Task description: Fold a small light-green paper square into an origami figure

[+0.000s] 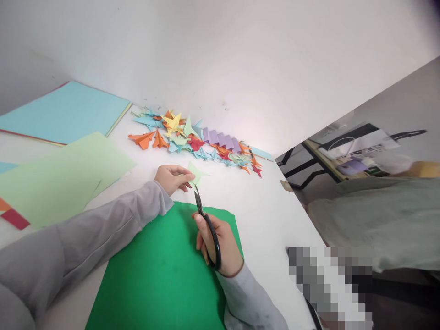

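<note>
Between its thumb and fingers, my left hand point(173, 178) pinches a small light green folded paper piece point(196, 175) with pointed tips. My right hand point(220, 240) grips a pair of black-handled scissors point(213, 243), thumb and fingers at the loops. The scissor blades point up and away, their tips at the lower edge of the green piece; whether they cut into it I cannot tell. Under the right hand and the left forearm lies a large dark green sheet point(165, 266).
Along the wall lies a pile of small folded paper shapes point(177, 121) in several colours, with purple pleated paper point(222, 139). Light green sheets point(68, 176) and a stack topped by a blue sheet point(68, 112) are at left. Beyond the table's right edge are a bag point(364, 144) and grey-green fabric point(378, 220).
</note>
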Demonstrator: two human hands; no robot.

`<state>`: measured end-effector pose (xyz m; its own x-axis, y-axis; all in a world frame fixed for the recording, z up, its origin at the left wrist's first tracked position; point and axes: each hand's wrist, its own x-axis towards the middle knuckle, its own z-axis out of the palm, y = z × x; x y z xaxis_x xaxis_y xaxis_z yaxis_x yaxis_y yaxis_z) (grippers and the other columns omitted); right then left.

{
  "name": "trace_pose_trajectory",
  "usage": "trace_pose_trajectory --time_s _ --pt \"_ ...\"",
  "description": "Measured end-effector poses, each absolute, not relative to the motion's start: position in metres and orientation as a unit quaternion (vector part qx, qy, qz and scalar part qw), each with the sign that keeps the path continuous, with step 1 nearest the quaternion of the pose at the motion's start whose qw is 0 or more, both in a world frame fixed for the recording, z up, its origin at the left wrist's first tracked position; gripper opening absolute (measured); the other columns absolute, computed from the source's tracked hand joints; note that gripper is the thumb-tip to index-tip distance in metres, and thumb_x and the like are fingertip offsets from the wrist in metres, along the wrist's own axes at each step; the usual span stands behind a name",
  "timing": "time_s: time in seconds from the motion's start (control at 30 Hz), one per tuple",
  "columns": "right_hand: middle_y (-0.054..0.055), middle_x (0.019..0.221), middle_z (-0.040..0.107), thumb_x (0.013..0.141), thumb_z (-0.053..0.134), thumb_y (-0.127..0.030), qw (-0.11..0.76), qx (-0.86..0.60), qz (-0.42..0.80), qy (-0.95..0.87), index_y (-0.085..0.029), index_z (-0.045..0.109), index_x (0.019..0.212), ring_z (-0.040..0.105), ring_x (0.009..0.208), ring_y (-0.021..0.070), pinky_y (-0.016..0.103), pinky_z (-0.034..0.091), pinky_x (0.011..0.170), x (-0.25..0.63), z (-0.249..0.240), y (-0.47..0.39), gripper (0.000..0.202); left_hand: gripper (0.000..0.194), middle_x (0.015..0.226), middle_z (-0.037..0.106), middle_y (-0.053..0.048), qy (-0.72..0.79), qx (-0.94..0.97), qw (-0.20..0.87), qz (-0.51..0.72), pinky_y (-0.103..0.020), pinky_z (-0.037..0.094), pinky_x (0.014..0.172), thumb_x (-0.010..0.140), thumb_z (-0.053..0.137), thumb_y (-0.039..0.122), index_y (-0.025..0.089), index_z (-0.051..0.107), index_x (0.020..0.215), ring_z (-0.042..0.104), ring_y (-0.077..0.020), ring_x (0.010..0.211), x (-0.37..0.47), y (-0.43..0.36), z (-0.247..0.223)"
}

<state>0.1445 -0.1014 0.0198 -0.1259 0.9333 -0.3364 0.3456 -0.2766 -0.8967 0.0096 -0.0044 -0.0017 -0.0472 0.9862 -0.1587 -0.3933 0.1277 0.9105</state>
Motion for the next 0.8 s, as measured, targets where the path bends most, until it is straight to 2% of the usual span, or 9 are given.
trace_pose_trajectory --time_s 0.8 --pt "-0.008 0.035 0.042 0.073 0.047 -0.060 0.273 -0.599 0.519 -0.544 -0.018 0.050 0.071 0.035 0.020 0.0054 0.014 0.024 0.020 0.1451 0.0188 -0.1019 0.042 0.028 0.047 0.059 -0.001 0.449 0.336 0.593 0.577 -0.020 0.044 0.033 0.040 0.079 0.021 0.008 0.060 0.057 0.055 -0.0114 0.037 0.0100 -0.0046 -0.0023"
